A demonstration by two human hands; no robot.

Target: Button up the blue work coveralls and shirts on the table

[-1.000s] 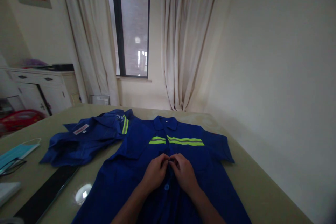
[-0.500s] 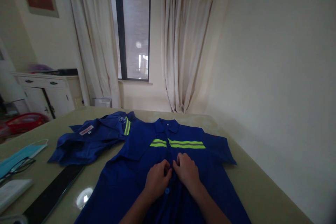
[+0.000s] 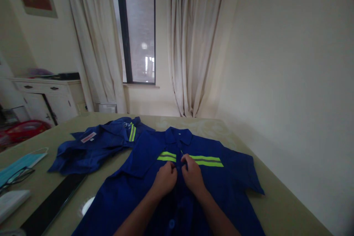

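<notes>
A blue short-sleeved work shirt [image 3: 229, 188] with yellow-green reflective chest stripes lies front up on the table, collar away from me. My left hand [image 3: 166, 177] is closed on the left edge of its front opening, just below the stripe. Across the opening, my right hand [image 3: 193, 175] pinches the other edge and covers part of the right stripe. Fine detail between the fingertips is hidden. Lower on the front, a round blue button [image 3: 172, 224] shows between my forearms.
Left of the shirt lies a second blue garment [image 3: 96, 155], crumpled, with a reflective stripe. A black flat panel [image 3: 54, 206], white box [image 3: 12, 202], glasses [image 3: 19, 177] and light-blue mask [image 3: 26, 164] occupy the left side. A wall [image 3: 293, 99] runs along the right of the table [image 3: 279, 206].
Both hands have moved up the front opening toward the collar, up to the stripes. The shirt's right side and sleeve have shifted right and nearer to me.
</notes>
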